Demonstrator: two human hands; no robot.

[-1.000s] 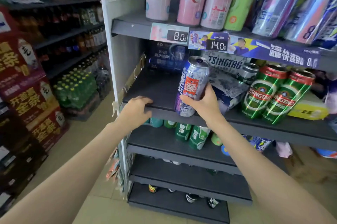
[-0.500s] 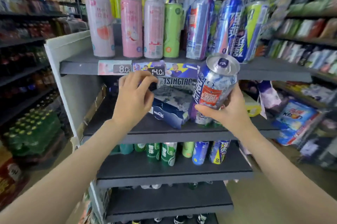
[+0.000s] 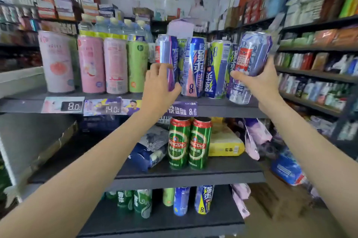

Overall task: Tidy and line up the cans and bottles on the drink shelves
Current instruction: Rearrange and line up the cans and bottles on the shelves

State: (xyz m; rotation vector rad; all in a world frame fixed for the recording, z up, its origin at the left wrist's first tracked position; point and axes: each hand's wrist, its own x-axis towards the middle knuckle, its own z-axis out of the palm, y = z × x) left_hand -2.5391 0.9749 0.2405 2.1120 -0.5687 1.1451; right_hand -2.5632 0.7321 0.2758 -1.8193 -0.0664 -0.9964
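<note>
Right hand (image 3: 260, 80): fingers wrap the purple-white can (image 3: 249, 63), tilted at right of centre, bottom end just over the top shelf (image 3: 222, 108), likely joining that row.
Left hand (image 3: 160, 86): fingers curl on the silver-purple can (image 3: 167, 59) mid-frame, probably steadying it.
Room: open shelf edge right of the yellow-blue can (image 3: 218, 71); pink cans (image 3: 102, 65) stand upper left.

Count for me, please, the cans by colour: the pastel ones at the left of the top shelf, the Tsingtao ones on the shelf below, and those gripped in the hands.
Pink cans: 3
Light green can: 1
Green Tsingtao cans: 2
Purple-and-silver cans, one gripped by the left hand, one by the right hand: 2
Total: 8
</note>
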